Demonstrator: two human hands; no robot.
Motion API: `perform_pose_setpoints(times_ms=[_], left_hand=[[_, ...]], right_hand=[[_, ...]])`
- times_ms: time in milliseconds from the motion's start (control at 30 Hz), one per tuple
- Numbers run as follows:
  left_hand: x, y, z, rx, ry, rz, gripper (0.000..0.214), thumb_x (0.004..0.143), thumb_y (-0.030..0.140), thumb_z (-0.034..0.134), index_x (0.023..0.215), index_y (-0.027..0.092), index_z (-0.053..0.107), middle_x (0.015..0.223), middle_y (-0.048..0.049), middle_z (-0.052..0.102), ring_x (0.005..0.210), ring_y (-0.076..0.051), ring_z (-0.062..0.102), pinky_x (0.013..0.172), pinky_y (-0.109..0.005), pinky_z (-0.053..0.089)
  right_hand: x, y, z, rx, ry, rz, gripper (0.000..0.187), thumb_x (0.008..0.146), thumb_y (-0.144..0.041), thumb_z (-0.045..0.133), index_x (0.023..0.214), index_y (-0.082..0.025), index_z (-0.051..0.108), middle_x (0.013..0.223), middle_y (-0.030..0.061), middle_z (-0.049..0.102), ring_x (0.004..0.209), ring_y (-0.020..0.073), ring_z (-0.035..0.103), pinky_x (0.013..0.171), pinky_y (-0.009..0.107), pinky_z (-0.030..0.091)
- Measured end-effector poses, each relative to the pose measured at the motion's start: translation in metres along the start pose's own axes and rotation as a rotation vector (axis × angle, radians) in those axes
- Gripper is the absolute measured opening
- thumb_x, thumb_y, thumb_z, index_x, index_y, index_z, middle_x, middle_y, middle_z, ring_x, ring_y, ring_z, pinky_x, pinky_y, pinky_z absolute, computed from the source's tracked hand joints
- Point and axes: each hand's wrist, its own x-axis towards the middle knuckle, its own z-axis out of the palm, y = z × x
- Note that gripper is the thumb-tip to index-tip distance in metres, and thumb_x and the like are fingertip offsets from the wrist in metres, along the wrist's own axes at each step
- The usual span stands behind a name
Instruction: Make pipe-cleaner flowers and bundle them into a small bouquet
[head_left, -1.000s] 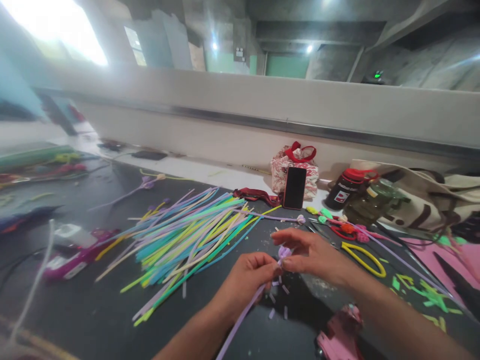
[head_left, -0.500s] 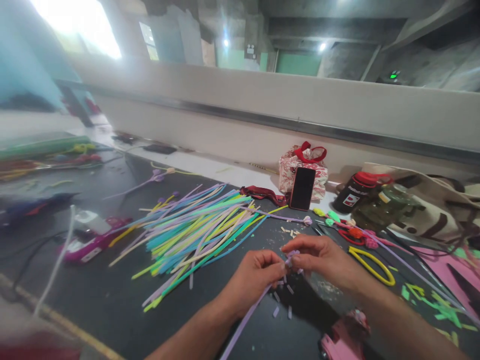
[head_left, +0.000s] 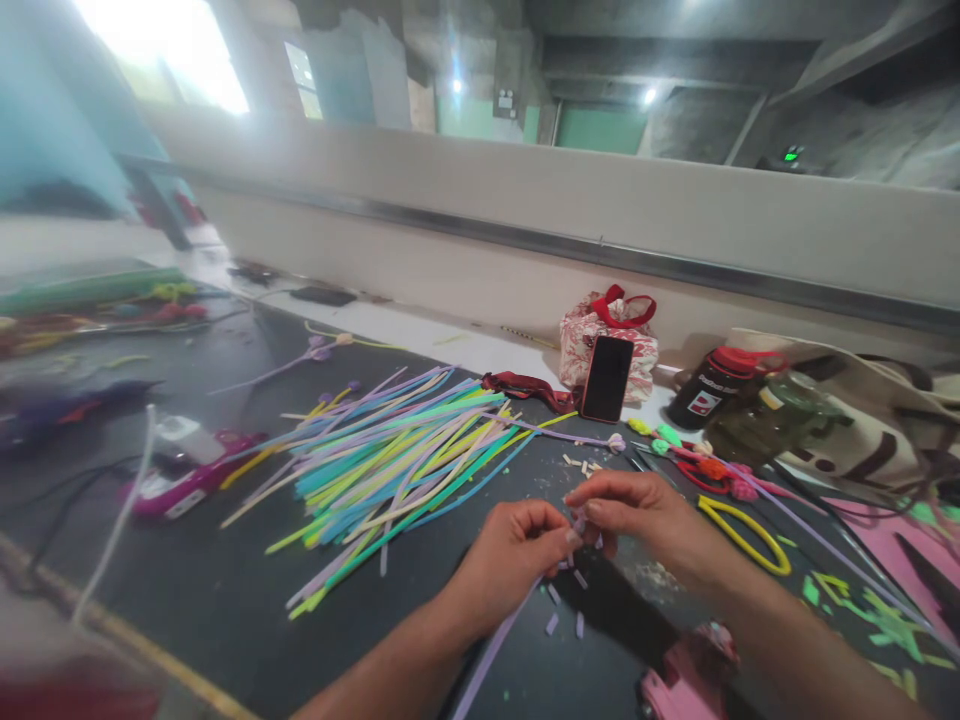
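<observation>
My left hand (head_left: 517, 550) is closed around the top of a lilac pipe cleaner (head_left: 491, 655), whose long stem runs down toward the front edge of the view. Against it, my right hand (head_left: 630, 510) pinches a small lilac flower head (head_left: 579, 520) at the stem's upper end. Fingers of both hands meet there and cover most of the flower. Short cut lilac pieces (head_left: 552, 625) lie on the dark table just below. To the left spreads a pile of pipe cleaners (head_left: 405, 450) in yellow, green, blue, lilac and cream.
A pink glue gun (head_left: 690, 675) lies near the front right, a magenta one (head_left: 187, 480) at left. Yellow-handled scissors (head_left: 746, 535), finished flowers (head_left: 712, 465) and green scraps (head_left: 885, 620) are on the right. Behind stand a phone (head_left: 607, 378), a black bottle (head_left: 709, 390) and bags (head_left: 862, 400).
My right fingers have closed further over the lilac flower head, so less of it shows. My left hand has shifted slightly to the right. The view has moved a little.
</observation>
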Motion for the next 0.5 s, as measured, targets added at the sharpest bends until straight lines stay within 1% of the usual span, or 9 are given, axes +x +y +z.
perform_pose_setpoints(times_ms=[267,500], left_hand=[[-0.0002,-0.0002,-0.0003,0.016,0.002,0.026,0.024,0.065,0.035,0.062,0.062,0.011,0.062,0.046,0.0047,0.046,0.044,-0.006,0.036,0.045,-0.019,0.026],[0.0002,0.0010,0.0003,0.027,0.020,0.009,0.023,0.064,0.034,0.063,0.060,0.012,0.061,0.045,0.0053,0.046,0.043,-0.005,0.035,0.044,-0.019,0.025]], right_hand=[[0.0015,0.0028,-0.0010,0.013,0.004,-0.013,0.014,0.074,-0.030,0.061,0.079,-0.018,0.066,0.061,-0.0019,0.061,0.051,0.0086,0.054,0.049,0.020,0.043],[0.0018,0.0021,-0.0008,0.005,0.010,0.004,0.016,0.075,-0.032,0.061,0.079,-0.018,0.065,0.061,-0.0021,0.060,0.049,0.0080,0.053,0.049,0.020,0.043]])
